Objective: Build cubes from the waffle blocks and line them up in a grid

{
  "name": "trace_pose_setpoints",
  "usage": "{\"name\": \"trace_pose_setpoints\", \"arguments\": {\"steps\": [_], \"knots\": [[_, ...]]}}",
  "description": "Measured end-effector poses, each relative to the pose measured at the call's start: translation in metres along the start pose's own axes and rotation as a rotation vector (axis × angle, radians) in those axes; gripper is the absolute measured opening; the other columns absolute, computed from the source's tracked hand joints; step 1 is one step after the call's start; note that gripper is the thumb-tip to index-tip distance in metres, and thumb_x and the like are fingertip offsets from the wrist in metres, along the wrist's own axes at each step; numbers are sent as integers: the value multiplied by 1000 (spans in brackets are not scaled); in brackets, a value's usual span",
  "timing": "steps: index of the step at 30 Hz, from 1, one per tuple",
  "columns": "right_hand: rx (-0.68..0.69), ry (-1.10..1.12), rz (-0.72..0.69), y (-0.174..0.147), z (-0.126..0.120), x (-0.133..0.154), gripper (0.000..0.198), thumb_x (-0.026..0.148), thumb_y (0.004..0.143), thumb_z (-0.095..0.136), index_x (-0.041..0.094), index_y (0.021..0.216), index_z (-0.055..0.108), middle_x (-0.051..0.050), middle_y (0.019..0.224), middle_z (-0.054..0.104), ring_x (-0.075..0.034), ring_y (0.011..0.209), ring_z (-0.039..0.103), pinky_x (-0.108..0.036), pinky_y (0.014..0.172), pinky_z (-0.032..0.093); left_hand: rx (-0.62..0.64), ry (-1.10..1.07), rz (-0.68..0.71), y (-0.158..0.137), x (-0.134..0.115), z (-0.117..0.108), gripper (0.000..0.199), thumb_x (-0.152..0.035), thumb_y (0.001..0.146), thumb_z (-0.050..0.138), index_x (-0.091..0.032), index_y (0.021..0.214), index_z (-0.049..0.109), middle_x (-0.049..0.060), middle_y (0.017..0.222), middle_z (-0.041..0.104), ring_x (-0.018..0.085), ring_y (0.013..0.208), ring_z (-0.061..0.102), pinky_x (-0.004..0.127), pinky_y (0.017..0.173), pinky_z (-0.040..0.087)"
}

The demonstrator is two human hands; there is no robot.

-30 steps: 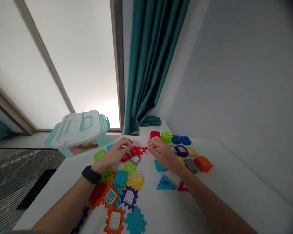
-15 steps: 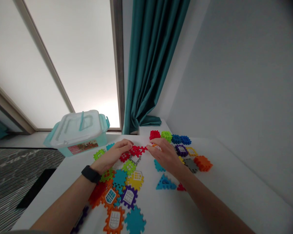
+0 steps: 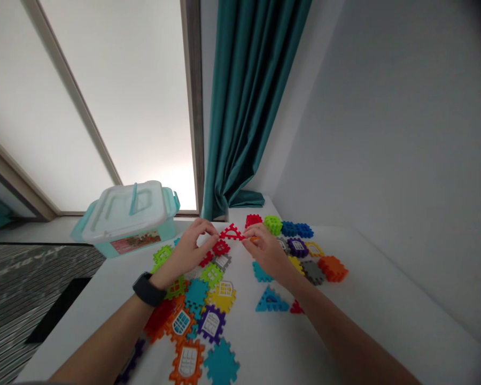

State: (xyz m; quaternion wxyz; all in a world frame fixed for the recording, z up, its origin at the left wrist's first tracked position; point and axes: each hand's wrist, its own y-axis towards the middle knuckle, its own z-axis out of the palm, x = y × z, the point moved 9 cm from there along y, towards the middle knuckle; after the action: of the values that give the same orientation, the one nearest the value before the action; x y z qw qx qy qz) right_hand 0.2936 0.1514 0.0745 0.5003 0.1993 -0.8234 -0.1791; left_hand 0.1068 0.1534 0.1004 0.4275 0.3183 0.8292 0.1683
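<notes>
A red toothed triangle tile [image 3: 231, 233] stands up between my hands, point upwards, above the table. My left hand [image 3: 194, 243], a dark watch on its wrist, pinches its left corner with curled thumb and fingers. At the right corner, the thumb and fingers of my right hand [image 3: 266, 250] close on the same tile. Just below it lie red window tiles [image 3: 220, 247] and a grey window tile [image 3: 223, 261]. Under and beside my right hand are a light-blue tile stack [image 3: 261, 272] and a partly hidden orange tile.
Loose tiles, such as the teal one [image 3: 222, 362] and yellow one [image 3: 223, 297], spread over the left of the white table [image 3: 256, 342]. Sorted stacks, including orange [image 3: 333, 268] and blue [image 3: 272, 300], stand right. A lidded box [image 3: 132, 219] sits back left.
The red triangle tile has tipped from nearly flat to upright and moved up and away from the red window tiles. Both hands have shifted slightly with it.
</notes>
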Motion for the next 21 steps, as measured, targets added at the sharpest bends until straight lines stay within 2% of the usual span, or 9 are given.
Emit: {"name": "trace_pose_setpoints", "arguments": {"steps": [2, 6, 11, 14, 16, 19, 21], "knots": [[37, -6, 57, 0, 2, -6, 10, 28, 89, 57, 22, 84, 63, -5, 95, 63, -19, 83, 65, -28, 61, 57, -31, 138, 83, -3, -6, -2, 9, -28, 95, 57, -20, 95, 62, 8, 108, 60, 22, 104, 59, 40, 94, 50], [109, -36, 118, -1, 4, -7, 13, 29, 90, 57, 21, 84, 65, -4, 90, 66, -18, 77, 66, -30, 65, 56, -79, 426, 268, -11, -17, -2, 10, -25, 96, 59, -21, 103, 63, 11, 117, 58, 26, 111, 57, 46, 96, 50], [150, -46, 150, -2, 8, -9, 15, 30, 92, 56, 21, 83, 64, -3, 85, 65, -19, 76, 66, -31, 66, 55, -57, 450, 334, -14, -19, 1, 8, -24, 98, 57, -19, 101, 63, 12, 116, 58, 25, 111, 58, 45, 96, 51], [65, -113, 65, -1, 3, -1, 11, 29, 92, 55, 21, 88, 62, -6, 93, 64, -20, 85, 66, -32, 70, 56, -55, 347, 283, -13, -14, 1, 8, -25, 98, 58, -20, 99, 64, 11, 116, 58, 24, 111, 58, 43, 97, 52], [7, -209, -56, -1, -1, 12, 10, 29, 93, 56, 22, 97, 63, -8, 102, 64, -23, 96, 64, -37, 81, 57, -44, 290, 242, -12, -10, 2, 8, -26, 97, 59, -20, 98, 65, 10, 117, 57, 24, 112, 58, 43, 98, 53], [2, -379, -219, -5, -1, 31, 17, 28, 94, 58, 23, 109, 63, -11, 111, 63, -28, 109, 60, -45, 96, 51, -22, 241, 208, -12, -9, 6, 9, -28, 97, 59, -21, 95, 65, 10, 117, 56, 24, 113, 58, 43, 99, 52], [15, -452, -269, -7, 0, 38, 18, 27, 94, 58, 23, 111, 63, -12, 113, 62, -29, 110, 59, -47, 97, 50, -12, 218, 203, -12, -11, 9, 12, -29, 98, 58, -20, 94, 65, 10, 117, 56, 24, 112, 59, 43, 100, 52]]}}
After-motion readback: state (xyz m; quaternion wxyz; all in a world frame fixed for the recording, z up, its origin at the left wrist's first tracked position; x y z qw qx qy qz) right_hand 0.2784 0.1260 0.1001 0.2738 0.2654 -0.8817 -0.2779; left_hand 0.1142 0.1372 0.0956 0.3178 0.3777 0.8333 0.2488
